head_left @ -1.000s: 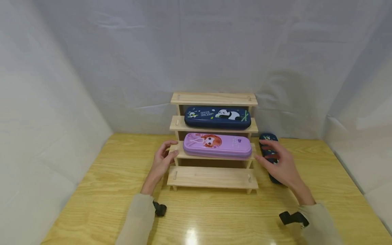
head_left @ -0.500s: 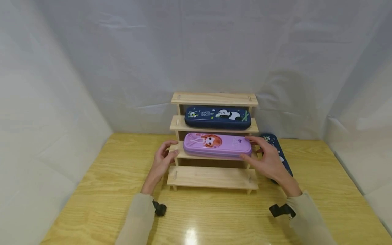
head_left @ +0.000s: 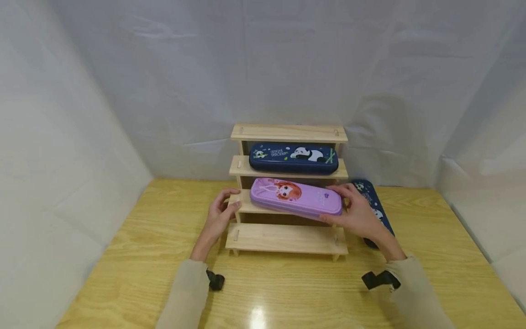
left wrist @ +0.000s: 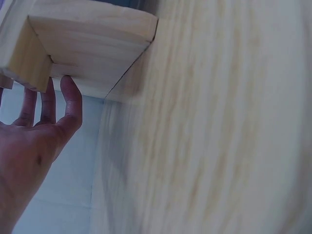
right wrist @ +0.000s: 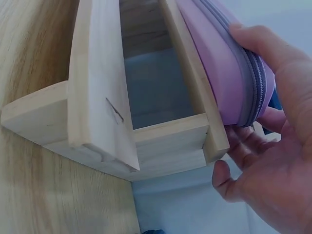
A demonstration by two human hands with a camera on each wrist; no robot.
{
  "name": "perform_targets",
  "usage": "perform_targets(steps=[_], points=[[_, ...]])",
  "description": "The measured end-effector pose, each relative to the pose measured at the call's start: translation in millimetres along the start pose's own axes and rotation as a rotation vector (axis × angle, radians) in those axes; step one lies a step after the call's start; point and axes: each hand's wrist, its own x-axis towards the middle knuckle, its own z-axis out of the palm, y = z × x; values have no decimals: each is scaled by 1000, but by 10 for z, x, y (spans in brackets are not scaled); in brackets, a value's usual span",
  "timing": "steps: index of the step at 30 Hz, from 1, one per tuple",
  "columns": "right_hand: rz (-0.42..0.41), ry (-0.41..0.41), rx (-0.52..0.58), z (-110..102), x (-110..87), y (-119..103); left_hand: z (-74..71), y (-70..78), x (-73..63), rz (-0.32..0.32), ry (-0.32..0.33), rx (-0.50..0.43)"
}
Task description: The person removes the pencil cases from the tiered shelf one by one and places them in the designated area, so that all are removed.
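A purple zippered pencil case (head_left: 293, 197) with a cartoon girl lies slanted across the second-lowest tier of a stepped wooden shelf (head_left: 283, 237). My right hand (head_left: 361, 214) grips its right end, thumb at the front and fingers behind. In the right wrist view the thumb presses near the zipper of the pencil case (right wrist: 229, 63), close over the board. My left hand (head_left: 218, 219) holds the left end of that same tier between thumb and fingers. From the left wrist, the left hand's fingertips show at the wooden side of the shelf (left wrist: 92, 44).
A navy pencil case with a panda (head_left: 293, 158) rests one tier higher. Another navy panda case (head_left: 376, 208) lies on the wooden table (head_left: 263, 292), right of the shelf and partly behind my right hand. White cloth walls (head_left: 287, 64) stand at the back and sides.
My right hand has come left from over the navy case on the table and taken hold of the purple case. That case's right end has swung toward me. The left hand stays put.
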Motion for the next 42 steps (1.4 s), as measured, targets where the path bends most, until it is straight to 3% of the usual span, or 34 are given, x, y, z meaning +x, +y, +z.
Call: perform_targets(steps=[13,26,42], points=[[-59,6,35,-70,-238,74,0,18,-16,-1,3,28],[-145,169,23,-111,-478,271,-3,19,-26,1,-5,34],[-107,279,28,-241,-781,498,3,30,-30,3,0,27]])
